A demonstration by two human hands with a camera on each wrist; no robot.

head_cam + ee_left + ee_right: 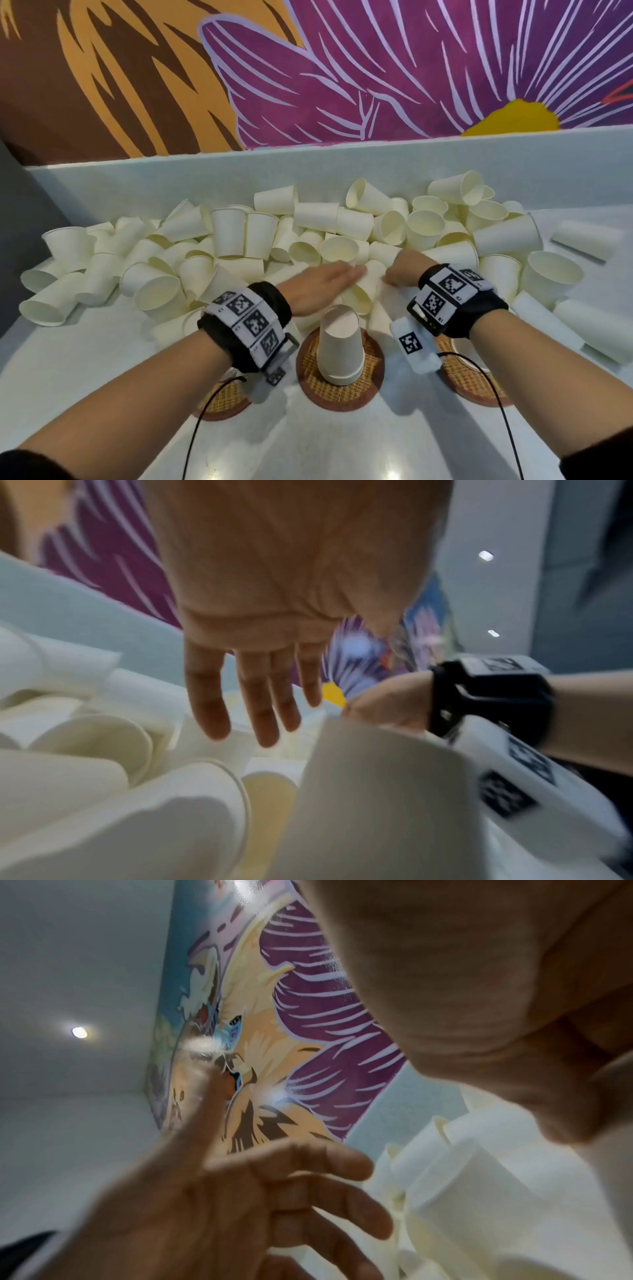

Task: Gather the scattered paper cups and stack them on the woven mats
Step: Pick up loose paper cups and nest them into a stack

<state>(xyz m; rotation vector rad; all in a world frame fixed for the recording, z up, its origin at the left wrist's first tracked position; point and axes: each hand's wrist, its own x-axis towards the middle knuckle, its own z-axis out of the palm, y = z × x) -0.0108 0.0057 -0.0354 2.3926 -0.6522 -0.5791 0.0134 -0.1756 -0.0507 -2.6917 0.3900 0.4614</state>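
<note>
Neither hand has a firm hold on anything that I can make out. Her left hand (318,284) stretches flat over the near edge of the pile, fingers (253,702) straight and a little spread, palm down, holding nothing; it looks set to settle on a cup rather than pinch one. The right hand (399,270) comes in from the other side with its fingers bent downward into the cups, but they are hidden behind the wrist and the paper, so I cannot tell whether they have closed on one. Both hands meet at the same spot, probably because the nearest loose cups lie there, just beyond the mats.

Directly below them, one upside-down cup (339,346) stands on the middle mat (310,373), mouth down, likely so later cups can drop over it. The left mat (222,401) and right mat (469,377) peek out from under the wrist straps and look bare where visible. Behind, the pile of cups (308,226) sprawls across the white table (102,377) to the low back wall, most on their sides, so nearly all the gathering appears left to do.
</note>
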